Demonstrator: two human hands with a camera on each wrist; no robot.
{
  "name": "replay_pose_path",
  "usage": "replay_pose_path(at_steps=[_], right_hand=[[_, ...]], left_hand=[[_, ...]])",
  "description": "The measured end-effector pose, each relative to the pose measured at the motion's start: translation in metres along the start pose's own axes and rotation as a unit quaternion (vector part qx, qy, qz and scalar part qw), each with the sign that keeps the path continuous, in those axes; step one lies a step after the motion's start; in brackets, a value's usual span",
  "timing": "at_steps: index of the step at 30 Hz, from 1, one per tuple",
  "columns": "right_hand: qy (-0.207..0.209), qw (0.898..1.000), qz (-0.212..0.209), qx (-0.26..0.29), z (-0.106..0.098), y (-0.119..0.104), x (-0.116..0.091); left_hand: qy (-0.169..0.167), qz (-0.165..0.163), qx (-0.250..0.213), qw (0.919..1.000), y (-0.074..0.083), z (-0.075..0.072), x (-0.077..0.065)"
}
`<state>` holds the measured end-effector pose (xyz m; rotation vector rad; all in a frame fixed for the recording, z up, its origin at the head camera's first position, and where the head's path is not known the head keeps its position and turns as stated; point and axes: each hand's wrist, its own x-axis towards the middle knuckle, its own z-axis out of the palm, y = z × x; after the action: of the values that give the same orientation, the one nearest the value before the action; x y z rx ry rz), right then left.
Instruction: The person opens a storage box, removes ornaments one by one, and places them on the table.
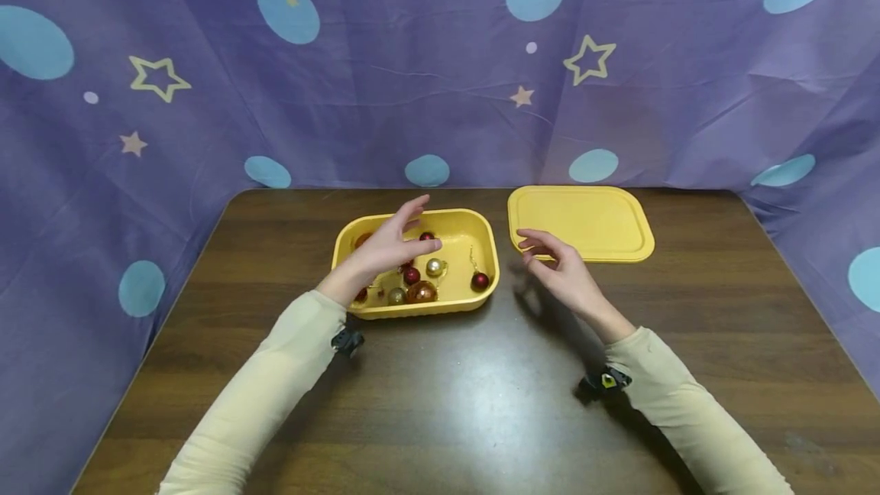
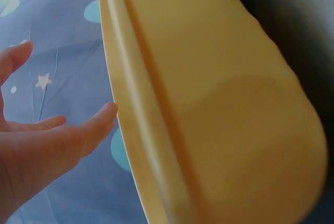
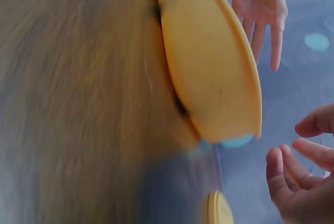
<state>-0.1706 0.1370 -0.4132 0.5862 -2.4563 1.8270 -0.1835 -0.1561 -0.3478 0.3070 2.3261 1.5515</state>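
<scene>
A yellow box (image 1: pixel 467 247) stands on the table with small Christmas baubles inside, among them a gold bauble (image 1: pixel 435 267), a copper-orange bauble (image 1: pixel 422 292) and a dark red bauble (image 1: pixel 480 281) with a gold hanging loop. Over the box's left half hovers my left hand (image 1: pixel 388 247), fingers extended and thumb apart, holding nothing and hiding some baubles. My right hand (image 1: pixel 560 273) is in the air right of the box, fingers loosely bent and empty, near the front left corner of the yellow lid (image 1: pixel 584 224). The right wrist view shows the box's outer wall (image 3: pixel 209 62) between both hands.
The lid lies flat at the back of the brown wooden table (image 1: pixel 440 403), right of the box. Behind the table hangs a purple curtain (image 1: pixel 426 59) with stars and blue ovals. A black wrist camera (image 1: pixel 347 341) sits on the left sleeve.
</scene>
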Motion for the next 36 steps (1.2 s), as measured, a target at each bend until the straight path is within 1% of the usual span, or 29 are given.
replay_pose_path(at_steps=[5, 8, 11, 13, 16, 18, 19, 20, 23, 25, 27, 29, 31, 36], right_hand=[[-0.002, 1.0, -0.007, 0.019, 0.015, -0.015, 0.002], [-0.012, 0.999, -0.017, 0.029, 0.021, -0.022, 0.004], [-0.03, 0.999, -0.031, 0.032, 0.028, -0.027, 0.006], [-0.046, 0.997, -0.045, 0.032, 0.033, -0.03, 0.007], [-0.072, 0.995, -0.07, 0.029, 0.041, -0.033, 0.009], [-0.086, 0.992, -0.085, 0.027, 0.047, -0.035, 0.01], [-0.092, 0.991, -0.092, 0.024, 0.051, -0.036, 0.01], [-0.098, 0.99, -0.099, 0.022, 0.054, -0.036, 0.01], [-0.114, 0.987, -0.112, 0.017, 0.065, -0.038, 0.01], [-0.127, 0.985, -0.114, 0.021, 0.071, -0.039, 0.01], [-0.139, 0.984, -0.109, 0.028, 0.075, -0.04, 0.01], [-0.149, 0.983, -0.103, 0.034, 0.08, -0.041, 0.011], [-0.155, 0.982, -0.103, 0.033, 0.083, -0.042, 0.012], [-0.176, 0.978, -0.112, 0.027, 0.09, -0.042, 0.014]], left_hand=[[0.02, 0.026, 0.013, 0.9994, -0.009, -0.016, -0.017], [0.033, 0.043, 0.029, 0.9981, -0.015, -0.027, -0.027], [0.054, 0.055, 0.06, 0.9952, -0.02, -0.037, -0.038], [0.073, 0.063, 0.095, 0.9907, -0.025, -0.043, -0.045], [0.106, 0.068, 0.164, 0.9784, -0.033, -0.051, -0.055], [0.111, 0.06, 0.197, 0.9723, -0.043, -0.054, -0.06], [0.11, 0.052, 0.209, 0.9703, -0.048, -0.055, -0.063], [0.104, 0.043, 0.216, 0.97, -0.054, -0.055, -0.065], [0.075, 0.029, 0.226, 0.9709, -0.073, -0.055, -0.07], [0.059, 0.038, 0.216, 0.9739, -0.083, -0.054, -0.072], [0.04, 0.049, 0.191, 0.9796, -0.091, -0.055, -0.073], [0.024, 0.056, 0.169, 0.9837, -0.096, -0.057, -0.072], [0.009, 0.052, 0.147, 0.9878, -0.098, -0.06, -0.072], [-0.011, 0.034, 0.138, 0.9897, -0.1, -0.069, -0.074]])
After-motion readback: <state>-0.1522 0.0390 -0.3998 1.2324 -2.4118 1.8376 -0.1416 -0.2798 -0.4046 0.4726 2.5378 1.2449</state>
